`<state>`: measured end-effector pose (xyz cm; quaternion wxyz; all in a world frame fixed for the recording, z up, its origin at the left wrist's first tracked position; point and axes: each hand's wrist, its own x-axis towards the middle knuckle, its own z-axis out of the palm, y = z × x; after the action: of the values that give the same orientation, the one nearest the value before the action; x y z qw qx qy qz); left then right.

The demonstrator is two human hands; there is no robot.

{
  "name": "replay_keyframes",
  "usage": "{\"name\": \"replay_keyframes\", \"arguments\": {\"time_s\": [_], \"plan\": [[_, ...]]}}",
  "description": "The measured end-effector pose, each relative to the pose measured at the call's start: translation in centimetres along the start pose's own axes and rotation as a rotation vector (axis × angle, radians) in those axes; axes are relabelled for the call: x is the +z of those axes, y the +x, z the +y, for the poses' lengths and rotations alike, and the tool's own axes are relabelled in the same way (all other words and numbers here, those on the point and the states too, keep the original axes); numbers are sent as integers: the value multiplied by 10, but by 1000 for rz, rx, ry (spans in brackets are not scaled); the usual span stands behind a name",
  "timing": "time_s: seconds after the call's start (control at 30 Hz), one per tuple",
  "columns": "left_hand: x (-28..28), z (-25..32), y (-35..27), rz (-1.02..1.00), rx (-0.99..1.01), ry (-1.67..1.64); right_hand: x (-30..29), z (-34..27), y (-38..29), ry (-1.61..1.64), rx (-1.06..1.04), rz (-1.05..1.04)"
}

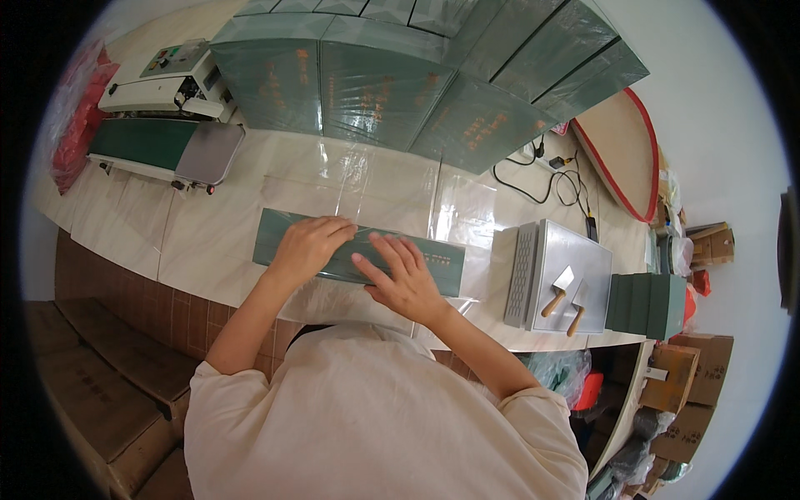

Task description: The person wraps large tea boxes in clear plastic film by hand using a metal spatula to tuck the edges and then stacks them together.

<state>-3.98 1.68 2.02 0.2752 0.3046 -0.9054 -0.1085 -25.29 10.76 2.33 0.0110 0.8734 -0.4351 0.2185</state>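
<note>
A long, flat green box bearing writing lies across the table in front of me. Clear plastic film spreads over and beyond it. My left hand is on the left half of the box, fingers close together and curled near its far edge. Whether it pinches the film cannot be made out. My right hand is over the right half, palm down with fingers apart, and grips nothing.
Several film-wrapped green boxes stand stacked at the back. A machine with a green conveyor belt is at left. On the right, two small wood-handled trowels lie on a metal hot plate, beside cables and green boxes.
</note>
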Motion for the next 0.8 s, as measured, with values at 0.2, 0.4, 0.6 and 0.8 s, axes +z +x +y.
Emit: {"name": "replay_keyframes", "arguments": {"time_s": [0.2,0.4,0.6,0.8], "plan": [[2,-4,-8,-30,101,82,-17,0,7,38,230,-157],[-9,-15,-13,-80,44,142,3,5,-9,84,257,-170],[-85,-74,0,-180,-40,225,3,3,-10,93,271,-146],[-120,-103,-27,-112,-140,373,2,3,-9,96,255,-148]]}}
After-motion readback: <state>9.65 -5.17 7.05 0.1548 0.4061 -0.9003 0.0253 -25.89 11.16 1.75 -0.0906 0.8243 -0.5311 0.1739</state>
